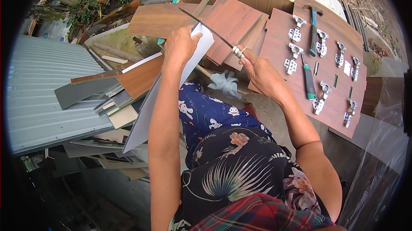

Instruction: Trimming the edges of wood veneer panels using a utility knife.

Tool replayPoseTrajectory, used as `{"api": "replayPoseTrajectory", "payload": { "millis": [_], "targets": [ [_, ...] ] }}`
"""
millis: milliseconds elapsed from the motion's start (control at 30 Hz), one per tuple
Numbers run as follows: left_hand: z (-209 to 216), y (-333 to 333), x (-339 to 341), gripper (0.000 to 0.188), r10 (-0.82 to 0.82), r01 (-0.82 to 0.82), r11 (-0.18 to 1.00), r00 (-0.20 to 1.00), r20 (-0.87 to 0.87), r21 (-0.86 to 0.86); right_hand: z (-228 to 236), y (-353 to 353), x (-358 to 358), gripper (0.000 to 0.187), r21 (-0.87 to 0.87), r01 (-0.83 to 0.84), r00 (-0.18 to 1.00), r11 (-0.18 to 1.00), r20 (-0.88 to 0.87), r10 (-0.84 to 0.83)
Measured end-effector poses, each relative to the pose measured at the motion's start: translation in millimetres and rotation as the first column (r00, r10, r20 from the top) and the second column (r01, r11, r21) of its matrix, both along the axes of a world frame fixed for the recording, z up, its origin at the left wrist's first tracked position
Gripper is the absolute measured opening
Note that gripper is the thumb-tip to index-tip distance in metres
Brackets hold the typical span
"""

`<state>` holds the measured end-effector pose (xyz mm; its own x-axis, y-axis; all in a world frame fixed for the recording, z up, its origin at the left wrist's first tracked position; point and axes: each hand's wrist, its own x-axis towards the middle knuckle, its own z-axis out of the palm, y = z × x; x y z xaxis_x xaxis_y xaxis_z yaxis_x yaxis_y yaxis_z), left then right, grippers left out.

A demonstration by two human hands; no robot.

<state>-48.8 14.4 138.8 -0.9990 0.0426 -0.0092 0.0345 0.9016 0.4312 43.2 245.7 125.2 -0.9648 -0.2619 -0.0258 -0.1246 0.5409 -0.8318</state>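
Note:
My left hand (182, 45) is closed on the top of a white and grey board (197, 54) that stands tilted beside my leg. In my right hand (262, 73) is a long thin dark blade (218, 36), gripped by its silvery wrapped handle (237, 51). The blade slants across the board's top corner, close to my left fingers. Whether it is a file or a saw blade I cannot tell. The board's lower part is partly hidden behind my left forearm.
At right, a brown wood-grain panel (274, 38) bears several metal hinges (291, 58), a hammer (313, 31) and a green-black cutter (308, 78). Brown boards (234, 25) lie ahead. Offcuts (143, 76) are piled at left by a corrugated metal sheet (56, 85). A pale crumpled bag (226, 84) lies beyond my knees.

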Motion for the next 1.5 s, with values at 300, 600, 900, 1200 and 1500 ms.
{"api": "replayPoseTrajectory", "payload": {
  "millis": [300,600,900,1200,1500],
  "targets": [
    [2.7,3.1,3.3,0.033,-0.089,0.089,0.996,0.996,-0.028,-0.004,1.2,3.4,19.7,0.042,-0.203,0.033,0.995,0.979,0.095,-0.013],
    [5.4,5.2,0.1,0.032,-0.082,0.082,0.996,0.997,-0.001,-0.040,26.9,10.6,29.1,0.044,-0.214,0.101,0.995,0.972,0.039,-0.095],
    [0.6,9.7,3.4,0.031,-0.053,0.052,0.995,0.999,-0.014,-0.081,3.4,-9.0,4.9,0.047,-0.162,0.018,0.999,0.987,-0.045,-0.026],
    [3.1,7.2,5.6,0.030,-0.070,0.069,0.997,0.997,-0.022,-0.027,9.6,-16.8,-1.6,0.043,-0.053,0.009,0.998,0.999,0.058,-0.006],
    [4.0,9.4,6.0,0.030,-0.071,0.070,0.997,0.997,-0.014,-0.031,-17.3,-49.6,-54.8,0.043,-0.113,-0.024,0.972,0.993,-0.234,-0.003]
  ]
}}
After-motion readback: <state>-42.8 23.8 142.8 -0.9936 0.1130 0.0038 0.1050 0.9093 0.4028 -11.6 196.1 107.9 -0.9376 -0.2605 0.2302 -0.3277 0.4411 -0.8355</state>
